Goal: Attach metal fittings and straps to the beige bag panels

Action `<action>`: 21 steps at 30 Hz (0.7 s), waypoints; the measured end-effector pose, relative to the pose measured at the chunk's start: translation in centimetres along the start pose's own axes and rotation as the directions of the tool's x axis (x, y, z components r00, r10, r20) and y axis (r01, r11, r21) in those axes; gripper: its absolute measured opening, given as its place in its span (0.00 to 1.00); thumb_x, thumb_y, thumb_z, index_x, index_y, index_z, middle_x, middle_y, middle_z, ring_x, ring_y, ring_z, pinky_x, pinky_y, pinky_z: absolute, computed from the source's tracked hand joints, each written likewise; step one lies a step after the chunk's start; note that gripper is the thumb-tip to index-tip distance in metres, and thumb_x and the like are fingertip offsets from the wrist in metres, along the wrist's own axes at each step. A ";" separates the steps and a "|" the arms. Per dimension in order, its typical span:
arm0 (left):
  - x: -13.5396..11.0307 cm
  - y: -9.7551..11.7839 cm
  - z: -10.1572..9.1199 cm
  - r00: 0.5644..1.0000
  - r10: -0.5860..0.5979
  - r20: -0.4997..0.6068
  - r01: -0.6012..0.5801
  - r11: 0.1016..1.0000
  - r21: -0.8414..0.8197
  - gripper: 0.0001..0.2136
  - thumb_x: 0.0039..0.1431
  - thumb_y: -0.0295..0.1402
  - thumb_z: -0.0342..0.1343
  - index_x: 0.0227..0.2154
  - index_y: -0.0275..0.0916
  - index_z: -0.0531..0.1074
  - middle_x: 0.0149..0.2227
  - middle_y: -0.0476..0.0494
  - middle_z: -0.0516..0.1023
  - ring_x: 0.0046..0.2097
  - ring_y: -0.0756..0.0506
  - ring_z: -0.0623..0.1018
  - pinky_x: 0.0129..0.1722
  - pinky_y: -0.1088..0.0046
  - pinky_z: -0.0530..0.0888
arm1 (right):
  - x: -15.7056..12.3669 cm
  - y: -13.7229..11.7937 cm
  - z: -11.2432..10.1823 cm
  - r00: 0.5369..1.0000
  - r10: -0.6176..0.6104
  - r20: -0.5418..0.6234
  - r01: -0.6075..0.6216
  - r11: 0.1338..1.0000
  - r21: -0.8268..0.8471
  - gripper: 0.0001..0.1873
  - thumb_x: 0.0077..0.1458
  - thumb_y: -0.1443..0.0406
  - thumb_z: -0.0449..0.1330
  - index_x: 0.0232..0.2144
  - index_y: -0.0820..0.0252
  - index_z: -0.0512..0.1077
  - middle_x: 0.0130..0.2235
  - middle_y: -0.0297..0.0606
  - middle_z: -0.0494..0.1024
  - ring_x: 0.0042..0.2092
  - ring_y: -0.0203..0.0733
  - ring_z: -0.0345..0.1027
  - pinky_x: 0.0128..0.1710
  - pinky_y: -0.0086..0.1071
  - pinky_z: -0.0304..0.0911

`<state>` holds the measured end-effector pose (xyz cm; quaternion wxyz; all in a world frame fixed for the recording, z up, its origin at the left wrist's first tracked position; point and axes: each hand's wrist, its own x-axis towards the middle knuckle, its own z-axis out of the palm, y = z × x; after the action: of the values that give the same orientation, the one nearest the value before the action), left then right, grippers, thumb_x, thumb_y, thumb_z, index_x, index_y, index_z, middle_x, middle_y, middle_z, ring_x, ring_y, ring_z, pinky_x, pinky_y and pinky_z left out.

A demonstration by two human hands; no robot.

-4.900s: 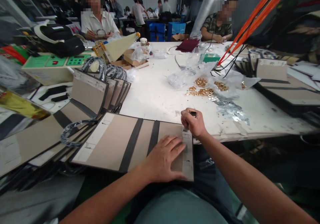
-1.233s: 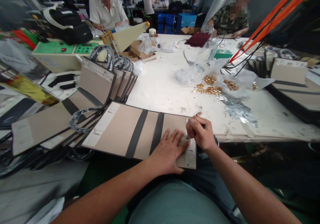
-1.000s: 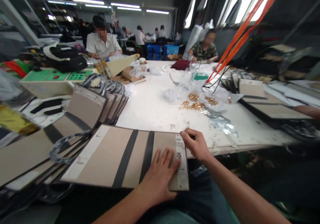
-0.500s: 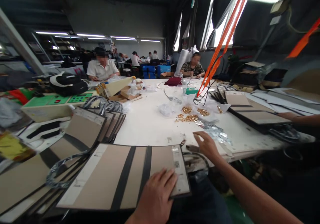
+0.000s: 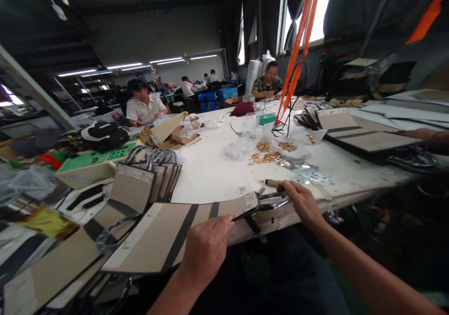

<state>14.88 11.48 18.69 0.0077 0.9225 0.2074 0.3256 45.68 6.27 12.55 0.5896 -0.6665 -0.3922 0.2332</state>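
Observation:
My left hand [image 5: 206, 245] is closed on the near edge of a beige bag panel [image 5: 156, 228] with dark straps across it, lifting its right part so it bends. At that panel's right end is a dark bag handle [image 5: 275, 201] in clear plastic. My right hand [image 5: 303, 205] is closed above the handle, its fingertips at a short stick-like tool [image 5: 272, 182] with a dark end; the tool's exact kind does not show. Whether this hand also touches the handle is unclear. More beige panels [image 5: 131, 184] with wrapped handles stand stacked to the left.
Gold-coloured metal fittings [image 5: 269, 157] and flat silvery pieces [image 5: 310, 172] lie on the white table [image 5: 206, 165]. Orange ribbons [image 5: 298, 48] hang over it. Another stack of panels [image 5: 372, 137] stands at right, with a co-worker's hand [image 5: 426, 136] beside it. Two people sit across the table.
My left hand has gone from lying flat on the panel to gripping its near edge, raising it. My right hand has come down from open fingers to the short tool. The view has tilted.

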 end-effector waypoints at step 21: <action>-0.8 -3.1 -9.4 0.694 -0.704 -0.152 0.695 0.710 -0.114 0.21 0.64 0.54 0.56 0.43 0.41 0.81 0.36 0.47 0.84 0.39 0.43 0.82 0.38 0.75 0.76 | -2.8 1.1 3.0 0.938 -0.080 0.336 0.091 0.996 -0.018 0.22 0.59 0.47 0.62 0.41 0.57 0.81 0.40 0.42 0.84 0.41 0.52 0.77 0.44 0.41 0.72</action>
<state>7.48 12.85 25.13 0.1334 0.7395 0.5343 0.3870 41.97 5.83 10.42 0.5127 -0.6092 -0.5191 0.3107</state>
